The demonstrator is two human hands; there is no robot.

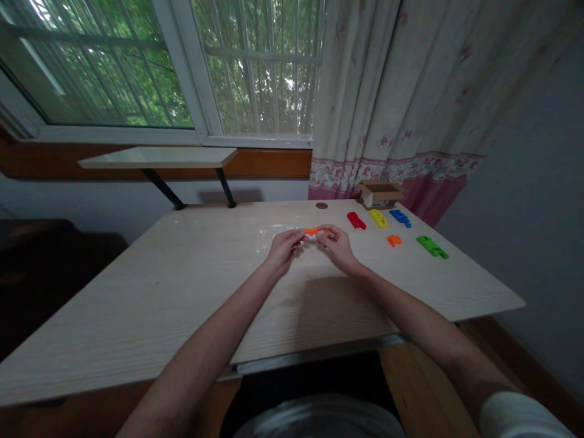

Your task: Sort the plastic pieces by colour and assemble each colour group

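Orange piece (311, 231), in left hand (285, 250), right hand (336, 247)

Single head-worn cam, looking forward and down from behind the hands. Wide lens. Left hand (285, 250) and right hand (336, 247) sit near frame centre, at arm's length from the lens. Desk (137, 322) fills the frame below and around them; window (104, 67) is beyond them, top left; curtain (401, 91) is beyond them, top right.
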